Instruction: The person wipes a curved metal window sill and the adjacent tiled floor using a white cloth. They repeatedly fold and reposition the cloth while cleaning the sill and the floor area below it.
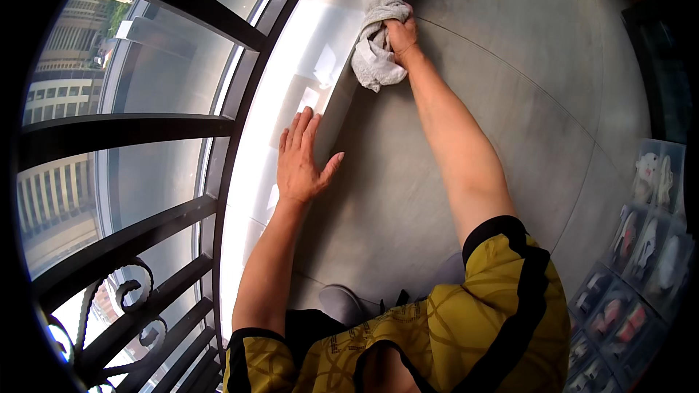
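A crumpled light grey cloth (379,63) is gripped in my right hand (402,35), out at arm's length. It lies against the outer edge of a pale, glossy ledge (295,71) and drapes over its side. My left hand (299,166) is on the same ledge, nearer to me, palm down with the fingers spread and the thumb towards the floor side. Nothing is held in it. Bright glare covers much of the ledge between the left hand and the railing.
A black metal railing (229,125) with a scrolled ornament (128,286) runs along the left, in front of window panes. Grey tiles cover the floor (519,120). At the lower right stand stacked clear boxes (636,251) with shoes inside. A grey shoe (339,304) is below me.
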A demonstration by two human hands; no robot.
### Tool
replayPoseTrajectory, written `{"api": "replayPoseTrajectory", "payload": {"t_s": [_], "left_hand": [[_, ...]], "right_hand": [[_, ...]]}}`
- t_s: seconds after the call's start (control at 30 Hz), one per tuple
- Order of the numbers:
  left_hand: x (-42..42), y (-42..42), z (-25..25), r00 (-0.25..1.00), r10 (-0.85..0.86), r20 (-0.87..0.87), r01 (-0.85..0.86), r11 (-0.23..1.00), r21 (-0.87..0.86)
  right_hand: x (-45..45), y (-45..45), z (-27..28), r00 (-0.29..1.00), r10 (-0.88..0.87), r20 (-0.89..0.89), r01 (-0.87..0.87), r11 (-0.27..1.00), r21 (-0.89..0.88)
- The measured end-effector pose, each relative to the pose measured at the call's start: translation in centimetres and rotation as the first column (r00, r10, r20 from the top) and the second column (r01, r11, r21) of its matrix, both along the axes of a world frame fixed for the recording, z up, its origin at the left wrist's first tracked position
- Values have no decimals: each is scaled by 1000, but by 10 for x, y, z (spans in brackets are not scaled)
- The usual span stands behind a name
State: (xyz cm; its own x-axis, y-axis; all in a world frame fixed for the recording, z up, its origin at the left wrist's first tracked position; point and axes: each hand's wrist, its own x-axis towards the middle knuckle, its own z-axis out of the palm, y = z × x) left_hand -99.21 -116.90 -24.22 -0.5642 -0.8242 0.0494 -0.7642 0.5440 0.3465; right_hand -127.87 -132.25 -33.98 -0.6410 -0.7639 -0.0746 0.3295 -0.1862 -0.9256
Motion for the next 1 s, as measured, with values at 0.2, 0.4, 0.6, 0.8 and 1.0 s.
{"api": "replayPoseTrajectory", "payload": {"t_s": [0.2,0.4,0.6,0.8,1.0], "left_hand": [[-1,-1,4,999,9,32,-8,1000,-14],[-2,-4,7,999,-3,42,2,1000,22],[-1,-5,9,997,-14,74,13,1000,5],[-8,-8,11,988,-24,149,22,1000,12],[-8,-7,11,987,7,158,-10,1000,18]], "right_hand": [[124,104,-30,965,-14,-263,16,1000,9],[159,130,-17,1000,-28,-10,29,995,100],[30,-8,-5,946,-242,-216,240,970,-34],[-90,-115,-42,909,-305,-284,316,949,-10],[-78,-89,-33,915,-254,-312,260,965,-25]]}}
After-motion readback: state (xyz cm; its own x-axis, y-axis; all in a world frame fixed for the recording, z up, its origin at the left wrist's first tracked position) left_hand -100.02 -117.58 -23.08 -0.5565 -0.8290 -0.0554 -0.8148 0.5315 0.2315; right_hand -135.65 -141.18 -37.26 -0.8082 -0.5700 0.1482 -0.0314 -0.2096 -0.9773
